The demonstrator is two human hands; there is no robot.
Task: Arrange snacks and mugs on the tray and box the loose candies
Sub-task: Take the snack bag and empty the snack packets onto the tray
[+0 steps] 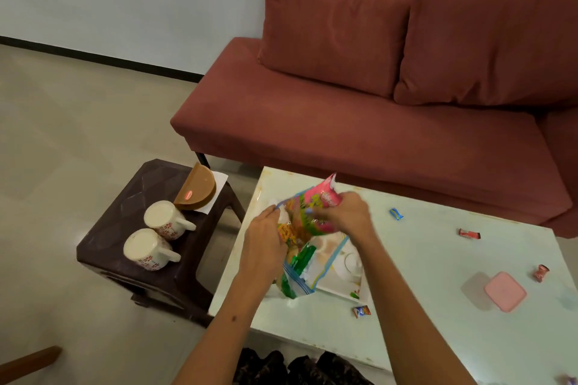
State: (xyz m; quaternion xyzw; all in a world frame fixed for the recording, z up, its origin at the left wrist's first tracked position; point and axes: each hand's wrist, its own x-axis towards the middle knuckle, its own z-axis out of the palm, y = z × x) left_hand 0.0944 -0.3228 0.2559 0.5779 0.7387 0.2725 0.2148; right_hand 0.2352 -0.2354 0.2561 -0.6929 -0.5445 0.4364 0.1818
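A clear zip bag (308, 269) full of snack packets stands over a white tray (341, 286) on the pale table. My left hand (264, 244) grips the bag's left edge near its mouth. My right hand (342, 212) pinches a pink and green snack packet (316, 200) at the bag's open top. Two white floral mugs (162, 219) (145, 248) lie upside down on a dark stool to the left. Loose wrapped candies lie on the table: blue (396, 213), red (469, 233), pink (541, 272), and orange-blue (362, 311). A pink lidded box (505, 291) sits at the right.
A brown semicircular container (197, 189) rests on white paper at the stool's (137, 184) far corner. A red sofa (359, 116) runs behind the table (438, 337). Another candy (569, 380) peeks in at the bottom right corner.
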